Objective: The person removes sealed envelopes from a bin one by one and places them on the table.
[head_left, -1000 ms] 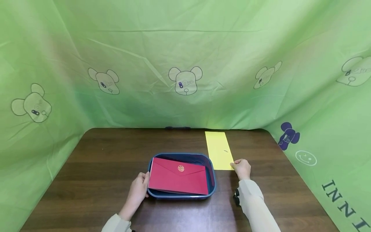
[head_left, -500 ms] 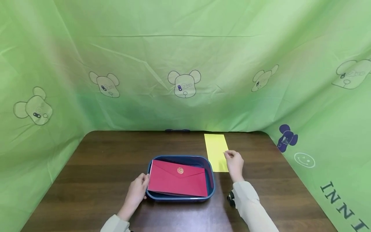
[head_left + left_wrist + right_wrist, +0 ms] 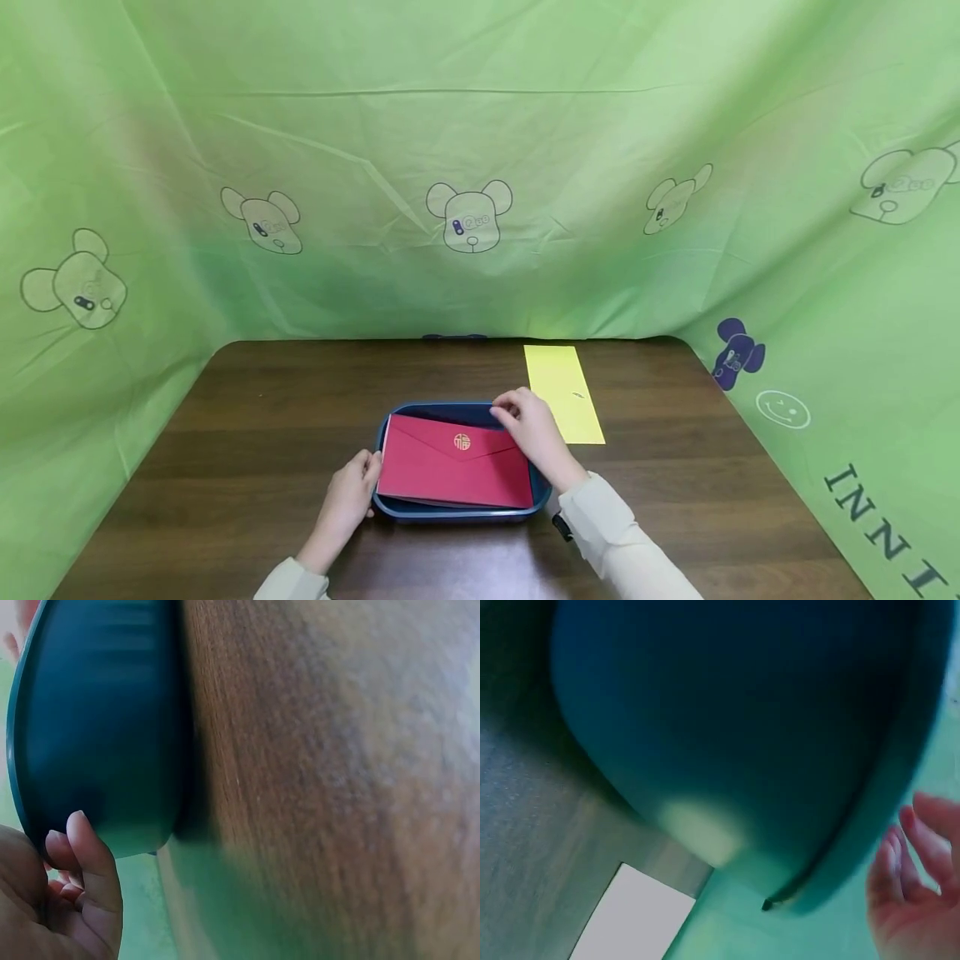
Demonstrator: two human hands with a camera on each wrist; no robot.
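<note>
My left hand (image 3: 345,496) grips the left end of a blue plastic basin (image 3: 457,515). In the left wrist view, the fingers bend around the basin's rim. A red envelope (image 3: 450,477) with a gold emblem and a pointed flap lies slanted in the basin, more paper edges showing under its front side. Over the basin's back right corner is my right hand (image 3: 535,432), its fingers loosely bent with nothing seen between them. The right wrist view has these fingers beside the basin's rim. Just to the right lies a yellow paper strip (image 3: 558,385) with a small grey mark.
Brown wood-grain table (image 3: 285,417) underneath, with rounded far corners. A green cloth (image 3: 360,275) printed with bear heads rises behind it and at both sides.
My right hand has left the yellow strip's near corner and moved left to above the basin's back right corner. The left hand keeps its grip on the basin.
</note>
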